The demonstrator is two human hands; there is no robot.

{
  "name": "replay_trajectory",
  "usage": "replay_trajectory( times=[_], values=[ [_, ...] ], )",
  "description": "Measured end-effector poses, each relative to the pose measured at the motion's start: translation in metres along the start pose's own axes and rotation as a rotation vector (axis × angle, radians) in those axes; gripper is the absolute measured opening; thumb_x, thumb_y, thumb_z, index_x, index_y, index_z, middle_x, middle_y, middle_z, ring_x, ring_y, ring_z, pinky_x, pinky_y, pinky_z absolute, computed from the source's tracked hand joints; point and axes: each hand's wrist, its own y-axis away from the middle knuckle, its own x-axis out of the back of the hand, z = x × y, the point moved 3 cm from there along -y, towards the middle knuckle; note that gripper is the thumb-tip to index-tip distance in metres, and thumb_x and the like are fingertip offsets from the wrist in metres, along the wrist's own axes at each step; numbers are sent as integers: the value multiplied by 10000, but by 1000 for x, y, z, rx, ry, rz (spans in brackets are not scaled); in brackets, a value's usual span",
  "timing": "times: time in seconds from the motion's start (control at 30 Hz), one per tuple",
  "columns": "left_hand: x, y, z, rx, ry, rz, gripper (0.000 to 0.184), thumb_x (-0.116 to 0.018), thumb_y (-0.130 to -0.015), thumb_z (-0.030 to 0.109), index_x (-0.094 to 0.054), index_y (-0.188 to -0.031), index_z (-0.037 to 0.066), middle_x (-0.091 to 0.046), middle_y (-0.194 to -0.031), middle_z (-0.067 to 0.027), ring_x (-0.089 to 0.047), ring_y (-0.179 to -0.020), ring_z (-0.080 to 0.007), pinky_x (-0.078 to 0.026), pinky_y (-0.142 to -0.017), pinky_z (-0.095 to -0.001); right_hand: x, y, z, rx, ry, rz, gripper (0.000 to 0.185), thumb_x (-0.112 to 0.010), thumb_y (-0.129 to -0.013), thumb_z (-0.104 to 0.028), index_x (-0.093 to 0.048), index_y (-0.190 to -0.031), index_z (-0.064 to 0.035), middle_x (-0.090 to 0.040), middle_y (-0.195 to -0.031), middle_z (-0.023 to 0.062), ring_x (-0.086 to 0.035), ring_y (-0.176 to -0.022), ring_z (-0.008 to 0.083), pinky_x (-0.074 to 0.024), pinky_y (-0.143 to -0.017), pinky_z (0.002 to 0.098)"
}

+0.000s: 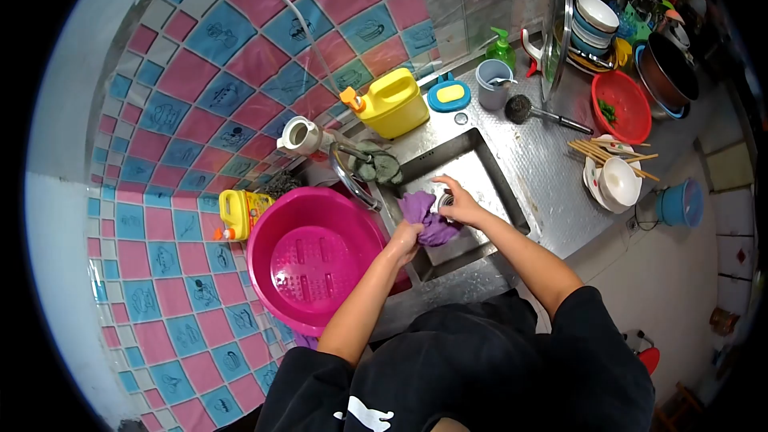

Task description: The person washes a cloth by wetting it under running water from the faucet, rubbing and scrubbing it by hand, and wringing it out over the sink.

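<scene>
Over the steel sink [472, 170], my left hand [406, 236] is closed on a crumpled purple cloth [432, 220]. My right hand [462, 202] holds a small, pale round object [442, 202] against the cloth; its fingers are curled around it, and what it is cannot be made out. The faucet [352, 178] curves in from the sink's left side, with grey-green cloths [376, 164] hung near it. A large pink basin [320, 260] stands left of the sink, beside my left forearm.
Behind the sink are a yellow jug [394, 104], a sponge holder [449, 96], a grey cup [494, 84] and a green pump bottle [501, 50]. On the right counter lie a scrubber [552, 116], a red colander [622, 108], bowls [620, 182] with chopsticks, and stacked dishes.
</scene>
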Motion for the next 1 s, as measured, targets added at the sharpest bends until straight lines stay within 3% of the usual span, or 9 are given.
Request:
replay_trajectory(
  times=[0.17, 0.27, 0.43, 0.57, 0.67, 0.77, 0.83, 0.9, 1.0],
  values=[
    [-13, 3, 24, -175, -419, -109, 444, -448, -645, -95, -530, -1075, -17, -575, -959, -70, -567, -862, -172, -437, -785, -274, -2, -5, -50, 43, 70, -443, 594, -667, -603, -124, -495, -1171, -132, -490, -1124, 157, -503, -1009, 326, -405, -875, 372],
    [-7, -1, 29, -223, -413, 21, 423, -451, -622, -112, -555, -1019, -10, -582, -919, -47, -558, -855, -157, -427, -782, -251, 2, -11, -34, -1, 526, -243, 317, -710, -608, -216, -618, -885, -94, -536, -991, 116, -527, -878, 322, -393, -791, 381],
    [-8, 7, 19, -303, -363, 267, 434, -452, -625, -139, -541, -1032, -17, -576, -945, -49, -557, -860, -152, -436, -751, -244, -13, 5, -34, 118, 553, 4, 269, -713, -602, -229, -625, -817, -93, -522, -1085, 111, -541, -895, 285, -433, -754, 357],
    [17, -1, -3, -216, -45, 18, 348, -521, -719, -103, -519, -1057, -22, -579, -985, -74, -571, -881, -181, -460, -824, -294, -29, 9, 2, -197, -214, 14, 227, -655, -641, -147, -624, -838, -37, -555, -1094, 108, -548, -948, 207, -430, -820, 288],
    [35, 1, -6, -212, 93, 96, 313, -552, -765, -56, -477, -1066, -13, -548, -1054, -127, -552, -951, -232, -449, -880, -344, -22, 13, -27, -463, -675, 146, 191, -598, -698, -106, -608, -863, -11, -624, -810, 51, -577, -722, 128, -455, -695, 231],
    [49, 5, -8, -276, 275, 174, 345, -598, -800, 115, -421, -1077, 10, -467, -1124, -194, -478, -1065, -301, -404, -927, -415, -15, 10, -18, -477, -796, 184, 196, -591, -702, -99, -599, -878, -15, -613, -799, 47, -562, -700, 115, -453, -659, 238],
    [47, 1, -26, 125, 390, 229, 507, -619, -780, 347, -399, -1118, 41, -408, -1212, -195, -420, -1119, -323, -349, -940, -510, -19, 12, -38, -471, -571, 89, 225, -577, -703, -86, -577, -910, 1, -598, -770, 39, -564, -704, 125, -456, -666, 241],
    [24, -9, -36, 243, 605, -25, 677, -522, -766, 555, -375, -1194, 51, -385, -1231, -224, -407, -1109, -384, -326, -936, -552, -39, 21, -61, -407, -526, 20, 277, -618, -677, -125, -570, -918, 3, -593, -809, 52, -566, -744, 139, -452, -696, 257],
    [15, -36, -40, 154, 742, -407, 586, -435, -852, 469, -326, -1239, 42, -425, -1185, -172, -449, -1059, -323, -354, -901, -502, -81, 50, -79, 87, -64, 123, 289, -663, -622, -172, -593, -849, -7, -559, -872, 87, -565, -784, 210, -433, -747, 294]
  ],
)
